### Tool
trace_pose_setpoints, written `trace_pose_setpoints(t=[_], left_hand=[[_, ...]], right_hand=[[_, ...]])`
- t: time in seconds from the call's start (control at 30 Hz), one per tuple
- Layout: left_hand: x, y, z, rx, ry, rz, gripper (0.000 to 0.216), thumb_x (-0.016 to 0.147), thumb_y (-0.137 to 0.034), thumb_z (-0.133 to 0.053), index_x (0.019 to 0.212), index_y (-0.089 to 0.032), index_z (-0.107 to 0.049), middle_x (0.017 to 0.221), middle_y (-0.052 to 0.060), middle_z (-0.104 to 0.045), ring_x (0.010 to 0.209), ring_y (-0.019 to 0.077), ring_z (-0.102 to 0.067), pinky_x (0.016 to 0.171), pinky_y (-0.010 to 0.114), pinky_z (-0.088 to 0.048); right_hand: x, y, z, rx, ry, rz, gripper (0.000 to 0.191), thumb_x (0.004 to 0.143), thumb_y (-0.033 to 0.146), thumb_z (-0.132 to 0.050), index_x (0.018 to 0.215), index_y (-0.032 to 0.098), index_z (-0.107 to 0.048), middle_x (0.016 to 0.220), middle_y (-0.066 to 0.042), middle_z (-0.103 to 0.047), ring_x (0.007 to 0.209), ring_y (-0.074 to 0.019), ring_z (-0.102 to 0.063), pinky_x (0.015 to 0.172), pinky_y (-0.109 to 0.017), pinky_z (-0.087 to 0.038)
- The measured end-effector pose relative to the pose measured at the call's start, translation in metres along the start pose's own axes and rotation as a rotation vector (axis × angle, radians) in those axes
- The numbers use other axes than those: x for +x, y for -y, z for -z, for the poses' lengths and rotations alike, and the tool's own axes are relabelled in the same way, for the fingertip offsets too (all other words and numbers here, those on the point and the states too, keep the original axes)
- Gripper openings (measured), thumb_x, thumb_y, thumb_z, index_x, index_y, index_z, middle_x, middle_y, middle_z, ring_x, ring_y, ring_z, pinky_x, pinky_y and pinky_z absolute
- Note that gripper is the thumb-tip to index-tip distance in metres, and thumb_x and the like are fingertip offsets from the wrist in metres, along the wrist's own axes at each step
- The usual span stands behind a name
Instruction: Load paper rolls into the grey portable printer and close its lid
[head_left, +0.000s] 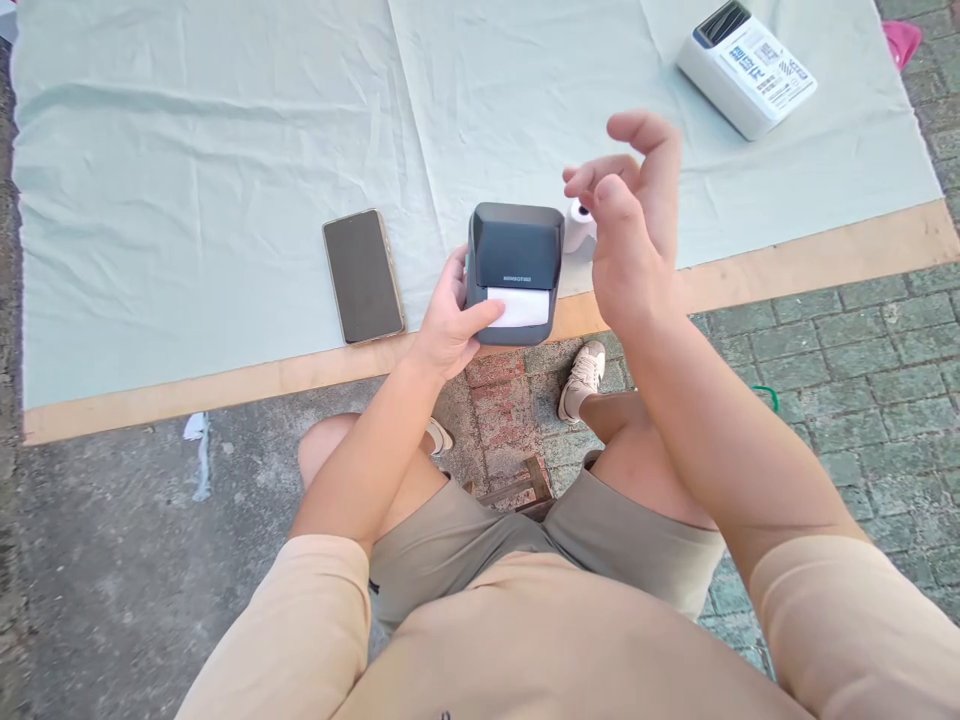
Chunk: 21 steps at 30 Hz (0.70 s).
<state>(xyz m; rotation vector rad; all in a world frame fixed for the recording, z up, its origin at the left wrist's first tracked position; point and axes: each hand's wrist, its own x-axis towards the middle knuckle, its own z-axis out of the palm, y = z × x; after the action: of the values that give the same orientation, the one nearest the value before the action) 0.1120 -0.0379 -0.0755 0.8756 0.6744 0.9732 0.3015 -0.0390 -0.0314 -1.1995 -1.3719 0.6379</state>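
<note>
My left hand (454, 320) grips a dark receipt printer (519, 243) by its left side, above the near edge of the table. A strip of white paper (526, 308) shows at the printer's front, and my left thumb presses on its left end. My right hand (636, 215) is raised to the right of the printer, fingers bent and apart, with nothing seen in it. Partly hidden behind those fingers, a small white paper roll (577, 228) stands on the cloth beside the printer.
A smartphone (364, 277) with a dark screen lies left of the printer. At the far right sits a white box-shaped device (746, 70) with a printed label. Pale cloth (210, 200) covers the table, leaving a wooden front edge (825, 250) bare. My legs are below it.
</note>
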Motion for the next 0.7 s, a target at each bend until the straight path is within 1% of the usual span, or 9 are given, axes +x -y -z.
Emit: trace_pose_setpoints(t=[0.07, 0.17, 0.23, 0.3, 0.4, 0.47, 0.53, 0.6, 0.7], left_hand=[[0.000, -0.001, 0.000, -0.011, 0.017, -0.004, 0.061, 0.072, -0.043, -0.092, 0.122, -0.028, -0.061, 0.115, 0.004, -0.073, 0.123, 0.0292, -0.071, 0.090, 0.035, -0.062], [-0.001, -0.004, -0.002, -0.044, 0.038, -0.008, 0.058, 0.075, -0.040, -0.090, 0.123, -0.028, -0.061, 0.116, 0.003, -0.075, 0.127, 0.0301, -0.070, 0.093, 0.036, -0.063], [-0.002, -0.007, -0.004, -0.078, 0.040, -0.006, 0.048, 0.080, -0.043, -0.085, 0.120, -0.027, -0.064, 0.114, 0.004, -0.076, 0.131, 0.0312, -0.068, 0.094, 0.037, -0.063], [-0.002, -0.010, -0.007, -0.129, 0.031, 0.005, 0.037, 0.088, -0.050, -0.074, 0.114, -0.025, -0.067, 0.113, 0.005, -0.077, 0.136, 0.0328, -0.064, 0.096, 0.041, -0.063], [0.000, -0.012, -0.009, -0.219, 0.040, 0.035, 0.036, 0.096, -0.054, -0.058, 0.108, -0.023, -0.071, 0.115, 0.005, -0.078, 0.142, 0.0345, -0.059, 0.103, 0.044, -0.060], [0.002, -0.012, -0.009, -0.260, 0.048, 0.058, 0.034, 0.098, -0.052, -0.055, 0.105, -0.022, -0.071, 0.116, 0.004, -0.079, 0.145, 0.0338, -0.056, 0.107, 0.043, -0.058], [0.005, -0.012, -0.009, -0.271, 0.024, 0.074, 0.029, 0.099, -0.046, -0.055, 0.102, -0.022, -0.071, 0.114, 0.003, -0.080, 0.146, 0.0315, -0.055, 0.110, 0.042, -0.056], [0.006, -0.012, -0.009, -0.260, -0.019, 0.074, 0.025, 0.099, -0.043, -0.056, 0.100, -0.023, -0.070, 0.110, 0.002, -0.081, 0.143, 0.0286, -0.058, 0.110, 0.041, -0.056], [0.007, -0.013, -0.009, -0.249, -0.056, 0.088, 0.021, 0.099, -0.040, -0.057, 0.097, -0.023, -0.068, 0.105, 0.000, -0.081, 0.132, 0.0248, -0.066, 0.104, 0.037, -0.057]], right_hand=[[-0.003, 0.001, 0.000, -0.026, 0.035, 0.007, 0.051, 0.094, 0.070, -0.046, 0.128, 0.032, -0.039, 0.112, -0.008, -0.064, 0.120, -0.0251, -0.063, 0.107, -0.047, -0.055], [-0.009, 0.002, -0.001, -0.077, 0.148, 0.029, 0.055, 0.093, 0.071, -0.054, 0.131, 0.033, -0.045, 0.134, -0.008, -0.061, 0.133, -0.0269, -0.059, 0.111, -0.049, -0.053], [-0.012, 0.000, -0.002, -0.130, 0.231, 0.024, 0.058, 0.091, 0.070, -0.061, 0.134, 0.034, -0.046, 0.143, -0.008, -0.058, 0.134, -0.0285, -0.059, 0.110, -0.049, -0.054], [-0.013, -0.004, -0.003, -0.145, 0.299, -0.028, 0.063, 0.089, 0.068, -0.066, 0.139, 0.036, -0.045, 0.140, -0.008, -0.060, 0.125, -0.0279, -0.063, 0.100, -0.047, -0.060], [-0.012, -0.009, -0.005, -0.028, 0.326, -0.153, 0.076, 0.082, 0.069, -0.075, 0.143, 0.037, -0.041, 0.128, -0.006, -0.065, 0.106, -0.0244, -0.068, 0.087, -0.043, -0.064], [-0.011, -0.012, -0.006, 0.063, 0.322, -0.208, 0.085, 0.076, 0.069, -0.081, 0.143, 0.039, -0.040, 0.124, -0.004, -0.066, 0.098, -0.0226, -0.069, 0.083, -0.040, -0.064], [-0.010, -0.013, -0.007, 0.102, 0.320, -0.242, 0.087, 0.073, 0.068, -0.084, 0.143, 0.040, -0.040, 0.124, -0.004, -0.065, 0.094, -0.0216, -0.068, 0.081, -0.040, -0.064], [-0.010, -0.012, -0.006, 0.096, 0.328, -0.248, 0.083, 0.076, 0.065, -0.082, 0.143, 0.041, -0.040, 0.125, -0.004, -0.065, 0.096, -0.0217, -0.068, 0.084, -0.041, -0.064], [-0.010, -0.009, -0.003, 0.055, 0.354, -0.174, 0.081, 0.077, 0.061, -0.082, 0.144, 0.038, -0.042, 0.137, -0.006, -0.061, 0.115, -0.0250, -0.065, 0.099, -0.044, -0.061]])
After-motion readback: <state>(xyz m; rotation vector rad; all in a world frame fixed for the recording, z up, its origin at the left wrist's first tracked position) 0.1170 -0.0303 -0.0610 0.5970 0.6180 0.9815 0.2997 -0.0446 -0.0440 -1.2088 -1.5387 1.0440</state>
